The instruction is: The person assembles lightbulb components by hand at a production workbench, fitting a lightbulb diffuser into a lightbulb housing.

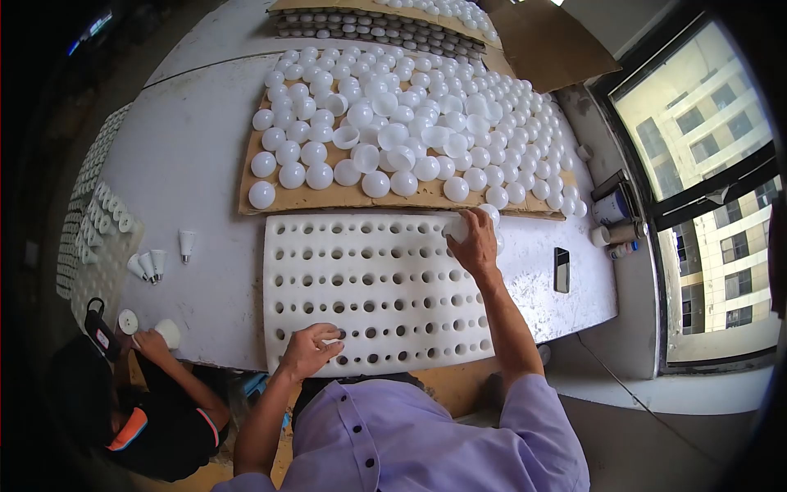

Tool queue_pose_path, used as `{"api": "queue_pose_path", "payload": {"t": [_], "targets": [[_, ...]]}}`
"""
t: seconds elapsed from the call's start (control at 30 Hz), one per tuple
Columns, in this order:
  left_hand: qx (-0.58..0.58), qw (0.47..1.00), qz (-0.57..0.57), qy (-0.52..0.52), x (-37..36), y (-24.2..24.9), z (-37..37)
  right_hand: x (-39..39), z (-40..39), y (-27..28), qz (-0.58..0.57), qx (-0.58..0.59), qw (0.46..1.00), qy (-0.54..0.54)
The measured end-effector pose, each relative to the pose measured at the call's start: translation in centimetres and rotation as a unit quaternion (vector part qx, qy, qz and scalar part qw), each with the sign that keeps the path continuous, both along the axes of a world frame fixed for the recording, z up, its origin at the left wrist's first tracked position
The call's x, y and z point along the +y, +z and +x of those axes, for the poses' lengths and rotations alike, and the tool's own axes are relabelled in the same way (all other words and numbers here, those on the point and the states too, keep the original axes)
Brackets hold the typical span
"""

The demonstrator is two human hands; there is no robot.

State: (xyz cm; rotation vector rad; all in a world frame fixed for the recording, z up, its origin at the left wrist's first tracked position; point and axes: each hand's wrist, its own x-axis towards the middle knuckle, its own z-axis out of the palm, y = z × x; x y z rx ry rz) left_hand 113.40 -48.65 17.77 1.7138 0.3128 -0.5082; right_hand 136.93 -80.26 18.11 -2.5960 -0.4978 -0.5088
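Note:
A white foam board [352, 266] with rows of large and small round holes lies in front of me. Over its far right corner, my right hand [479, 246] is closed around a white bulb cover [455, 229]. More white domes show just behind and beside those fingers; whether they are also held is hidden. My left hand [310, 351] rests near the board's front left corner, fingers apart and holding nothing visible. Beyond the board, many frosted white domed covers [319, 175] are spread over a brown cardboard sheet [256, 187], some tipped with their open side showing.
Several bulb bases [187, 244] are on the table at left. A co-worker's hand [151, 346] is beside a white dome [169, 332] at the lower left. A phone [561, 271] lies to the right, near the window wall. Stacked cardboard layers of domes [377, 31] stand at the back.

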Motion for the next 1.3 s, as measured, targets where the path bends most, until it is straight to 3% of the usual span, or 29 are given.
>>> {"api": "queue_pose_path", "payload": {"t": [0.07,0.2,0.23,0.3,0.4,0.5,0.63,0.67,0.7,0.77,0.8,0.83,0.9,0.97,1.03,1.1,1.17,1.27,1.3], "targets": [[-0.015,1.0,0.025,-0.003,0.4,-0.4,0.0,0.1,2.6,-0.6,-0.089,0.081,0.993,-0.017],[-0.031,0.998,0.048,0.038,2.4,-3.3,-2.5,1.1,4.4,-0.5,-0.185,0.114,0.975,-0.042],[-0.034,0.997,0.038,0.064,2.8,-3.2,-2.7,1.4,5.4,-0.6,-0.184,0.113,0.976,-0.035],[-0.01,0.996,0.034,0.082,3.5,-3.2,-3.1,1.5,7.8,-0.4,-0.078,0.04,0.994,-0.064],[-0.013,0.993,0.044,0.107,4.3,-3.2,-3.9,2.4,11.6,0.8,-0.198,0.195,0.949,-0.148],[0.023,0.989,0.098,0.109,5.2,-1.6,-3.6,2.5,14.7,0.2,-0.224,0.279,0.926,-0.115],[0.0,0.974,0.101,0.203,9.1,-3.4,-3.9,2.4,14.8,0.0,-0.273,0.247,0.924,-0.101],[-0.072,0.942,0.164,0.282,10.5,-4.7,-4.0,2.7,14.3,1.4,-0.264,0.232,0.929,-0.118],[-0.144,0.897,0.225,0.353,12.0,-5.7,-3.8,3.0,13.5,2.8,-0.239,0.21,0.936,-0.151],[-0.079,0.851,0.304,0.42,16.6,-5.7,-2.8,-0.2,13.1,1.9,-0.124,0.095,0.984,-0.082],[-0.089,0.828,0.374,0.409,19.2,-6.5,-2.4,0.3,10.8,3.1,0.051,0.192,0.979,-0.052],[-0.099,0.8,0.441,0.394,21.8,-7.7,-1.9,1.1,8.2,4.7,0.224,0.28,0.933,-0.022],[-0.048,0.795,0.474,0.375,26.2,-9.3,-0.6,-0.6,5.0,2.2,0.439,0.376,0.811,0.087],[-0.017,0.791,0.506,0.343,30.9,-12.9,-0.1,1.7,-0.5,2.8,0.515,0.428,0.734,0.11],[0.051,0.795,0.525,0.3,33.8,-14.3,0.5,2.9,-4.7,2.2,0.546,0.483,0.669,0.144],[0.062,0.812,0.499,0.297,35.9,-15.6,0.8,4.6,-8.5,1.8,0.567,0.499,0.64,0.142],[0.054,0.799,0.554,0.228,37.1,-16.3,1.3,5.9,-11.2,1.1,0.559,0.497,0.654,0.113],[-0.016,0.817,0.531,0.226,36.4,-17.9,1.4,7.6,-12.8,1.6,0.438,0.487,0.747,0.119],[-0.006,0.832,0.509,0.219,34.8,-16.2,1.6,8.0,-13.0,1.8,0.409,0.481,0.764,0.133]]}}
